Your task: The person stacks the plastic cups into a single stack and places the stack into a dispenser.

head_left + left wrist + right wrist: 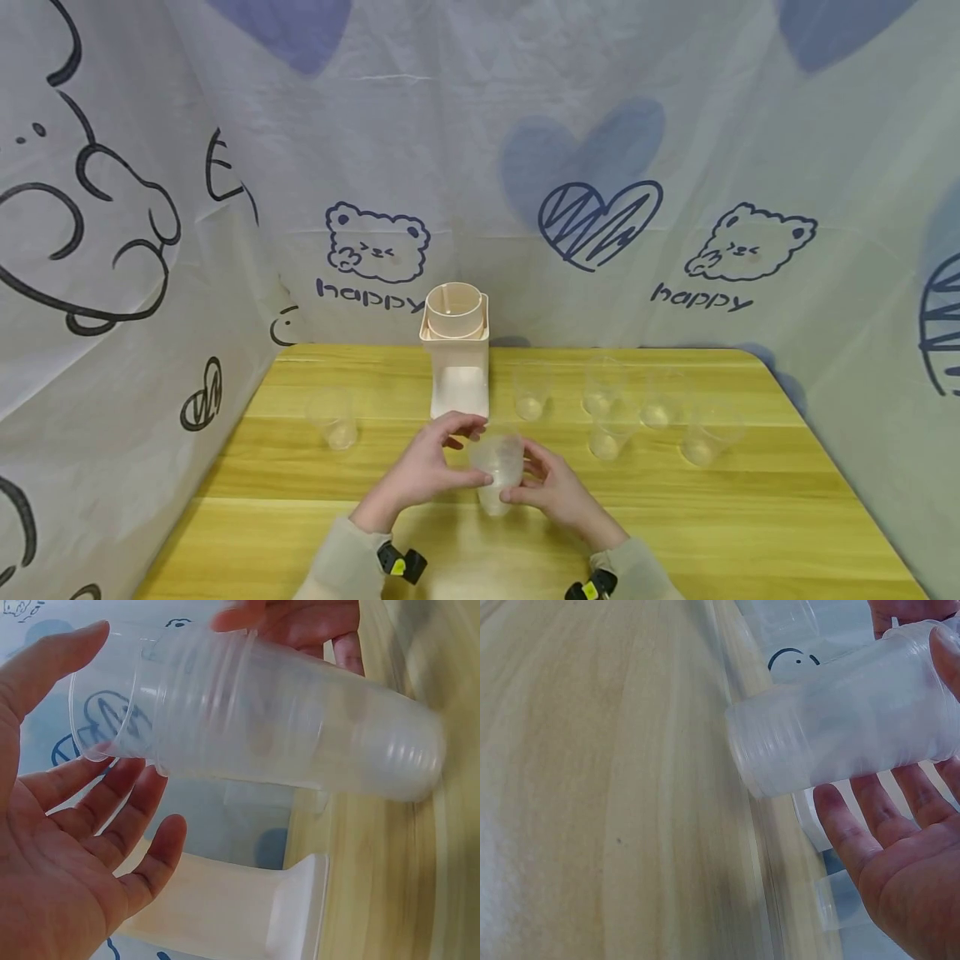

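Note:
A stack of clear plastic cups (300, 724) is held between both hands over the table, tilted, with its narrow bottom end close to the wood. My right hand (551, 487) grips the body of the stack, thumb on one side and fingers on the other. At the mouth end, my left hand (431, 467) has its thumb and fingertips on the rim of the outermost cup (101, 697). That cup's rim stands out a little from the rims below it in the left wrist view. The left little finger is held away from the cups.
Just behind the hands stands a cream-coloured holder (459, 379) with a round open top. A single clear cup (340, 429) stands at the left of the table (705, 525). Several more clear cups (531, 400) stand spread out at the back right. A printed cloth (480, 150) hangs behind.

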### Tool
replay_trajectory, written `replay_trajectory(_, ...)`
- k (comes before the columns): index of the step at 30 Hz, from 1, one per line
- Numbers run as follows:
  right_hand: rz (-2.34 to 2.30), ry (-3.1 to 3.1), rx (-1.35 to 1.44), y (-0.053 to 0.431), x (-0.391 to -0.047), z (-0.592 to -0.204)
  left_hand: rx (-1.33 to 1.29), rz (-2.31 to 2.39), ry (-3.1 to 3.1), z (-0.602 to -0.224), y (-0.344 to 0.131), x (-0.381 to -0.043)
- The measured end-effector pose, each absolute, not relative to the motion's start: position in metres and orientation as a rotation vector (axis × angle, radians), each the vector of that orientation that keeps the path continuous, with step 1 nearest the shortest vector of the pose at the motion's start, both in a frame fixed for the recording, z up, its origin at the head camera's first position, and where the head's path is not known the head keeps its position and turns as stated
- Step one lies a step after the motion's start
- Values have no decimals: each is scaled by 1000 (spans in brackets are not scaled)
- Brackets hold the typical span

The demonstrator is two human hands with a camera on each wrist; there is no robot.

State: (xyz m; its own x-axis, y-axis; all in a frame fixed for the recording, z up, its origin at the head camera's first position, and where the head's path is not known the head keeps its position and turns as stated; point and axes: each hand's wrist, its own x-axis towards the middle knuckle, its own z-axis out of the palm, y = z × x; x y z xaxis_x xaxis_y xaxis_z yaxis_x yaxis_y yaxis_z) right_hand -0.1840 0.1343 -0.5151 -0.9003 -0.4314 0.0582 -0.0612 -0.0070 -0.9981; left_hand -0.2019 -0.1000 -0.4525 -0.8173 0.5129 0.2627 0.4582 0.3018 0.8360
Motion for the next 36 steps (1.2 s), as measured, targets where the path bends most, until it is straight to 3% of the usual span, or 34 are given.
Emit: replay_trajectory(36, -1977, 2013, -531, 134, -185, -514, 835, 1470, 2537, -471, -97, -199)
